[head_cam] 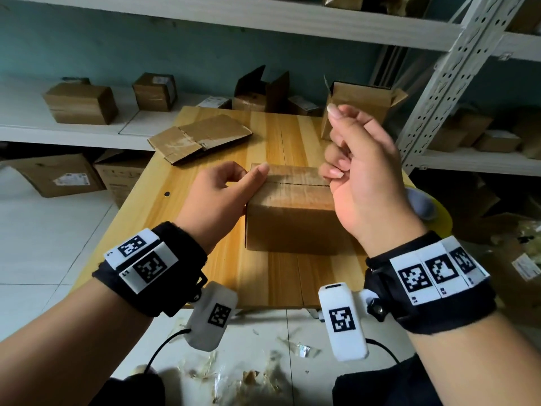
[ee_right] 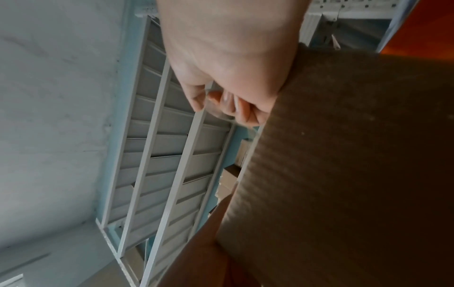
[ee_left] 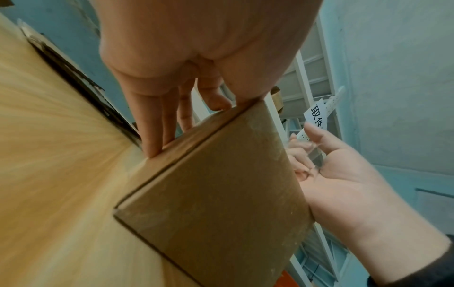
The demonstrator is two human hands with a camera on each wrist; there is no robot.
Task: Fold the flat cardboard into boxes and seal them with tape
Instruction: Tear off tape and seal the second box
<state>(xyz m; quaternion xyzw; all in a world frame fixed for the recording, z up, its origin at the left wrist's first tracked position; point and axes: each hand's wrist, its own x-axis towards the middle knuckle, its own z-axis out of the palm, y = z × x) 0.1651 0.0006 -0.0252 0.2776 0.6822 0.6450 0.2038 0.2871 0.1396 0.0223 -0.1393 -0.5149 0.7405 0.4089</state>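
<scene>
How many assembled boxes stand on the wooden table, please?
2: a closed box at the left hand; an open-flapped box at the far right corner. The right hand may hide others.

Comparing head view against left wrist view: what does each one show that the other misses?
Head only: the flattened cardboard at the table's far end, an open box behind the right hand, boxes on the shelves, tape scraps on the floor.
Left wrist only: the right hand's palm side, with a clear strip, likely tape, at its fingers.
Both: the left hand holding the folded box on the wooden table.
</scene>
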